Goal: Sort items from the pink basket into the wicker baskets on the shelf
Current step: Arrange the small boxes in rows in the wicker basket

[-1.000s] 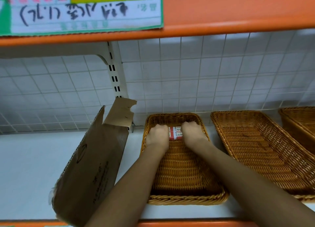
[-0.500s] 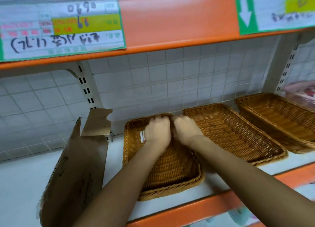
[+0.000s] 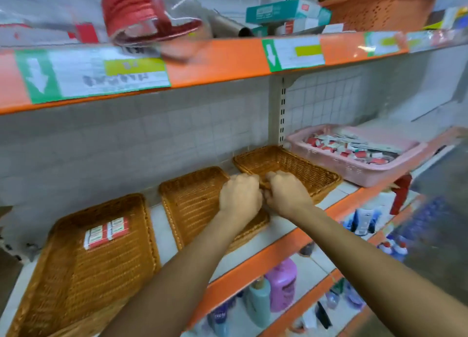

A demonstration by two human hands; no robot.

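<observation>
Three wicker baskets stand in a row on the white shelf. The left wicker basket [image 3: 149,235] holds two red-and-white boxes [image 3: 106,231] near its back. The middle wicker basket [image 3: 192,200] and the right wicker basket [image 3: 304,169] show nothing inside. Further right, the pink basket [image 3: 354,169] is full of several small red-and-white packets [image 3: 349,146]. My left hand [image 3: 240,197] and my right hand [image 3: 286,195] are side by side with curled fingers, over the gap between the middle and right baskets. I see nothing in either hand.
An orange shelf edge [image 3: 215,60] with price labels runs overhead, with a red bagged item [image 3: 141,15], boxes and an orange plastic basket [image 3: 379,7] above it. Bottles [image 3: 281,286] stand on the shelf below.
Both hands left the boxes in the left basket and moved right, past the middle basket. The view swung right, bringing the pink basket into sight.
</observation>
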